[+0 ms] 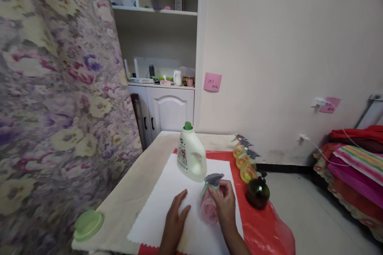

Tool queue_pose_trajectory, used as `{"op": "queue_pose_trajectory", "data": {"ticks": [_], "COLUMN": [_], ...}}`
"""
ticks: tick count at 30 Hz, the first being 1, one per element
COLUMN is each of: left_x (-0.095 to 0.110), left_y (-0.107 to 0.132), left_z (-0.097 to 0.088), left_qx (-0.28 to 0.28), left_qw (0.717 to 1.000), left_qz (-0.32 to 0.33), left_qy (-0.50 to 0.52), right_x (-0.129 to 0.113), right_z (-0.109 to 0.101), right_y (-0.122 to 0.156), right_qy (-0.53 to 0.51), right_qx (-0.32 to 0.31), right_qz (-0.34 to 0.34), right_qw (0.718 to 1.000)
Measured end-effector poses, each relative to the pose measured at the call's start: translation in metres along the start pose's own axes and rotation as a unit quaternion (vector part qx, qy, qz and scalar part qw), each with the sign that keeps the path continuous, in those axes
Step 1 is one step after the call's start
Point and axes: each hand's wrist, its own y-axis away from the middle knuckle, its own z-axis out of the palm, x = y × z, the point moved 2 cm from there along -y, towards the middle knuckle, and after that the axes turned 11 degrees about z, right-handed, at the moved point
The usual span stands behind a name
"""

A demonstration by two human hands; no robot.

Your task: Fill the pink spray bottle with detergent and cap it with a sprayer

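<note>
At far left, we note a green dish (89, 225) at the table (125, 207) corner; a tug on the cover could drop it. The left hand (175, 219) is empty, fingers apart, over the white sheet (154, 203); we cannot tell whether it touches. Behind, the pale jug (188, 159) stands upright, and a careless reach could topple it. The pink spray bottle (208, 210) is on or just above the sheet, its neck pinched by the right hand (223, 201); a loose grip could let it tip. Rightward, yellow spray bottles (248, 173) crowd together, inviting a chain knock. The dark pump bottle (257, 193), near the edge, risks falling if elbowed.
</note>
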Motion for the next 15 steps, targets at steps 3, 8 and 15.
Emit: {"op": "queue_pose_trajectory", "data": {"ticks": [3, 8, 15], "left_x": [-0.013, -0.042, -0.039], "left_y": [-0.008, -0.011, 0.002], "left_z": [-0.023, -0.039, -0.026], "left_qx": [0.030, -0.008, -0.074], "left_qw": [0.986, 0.936, 0.849], "left_qz": [0.030, 0.072, 0.106], "left_qy": [-0.162, -0.345, -0.512], "right_x": [0.010, 0.020, 0.047], "right_z": [-0.006, -0.012, -0.024], "right_y": [0.007, 0.020, 0.032], "right_qy": [0.025, 0.051, 0.073], "right_qx": [0.058, 0.074, 0.013], "right_qz": [0.006, 0.006, 0.050], "right_qw": [0.998, 0.996, 0.996]}}
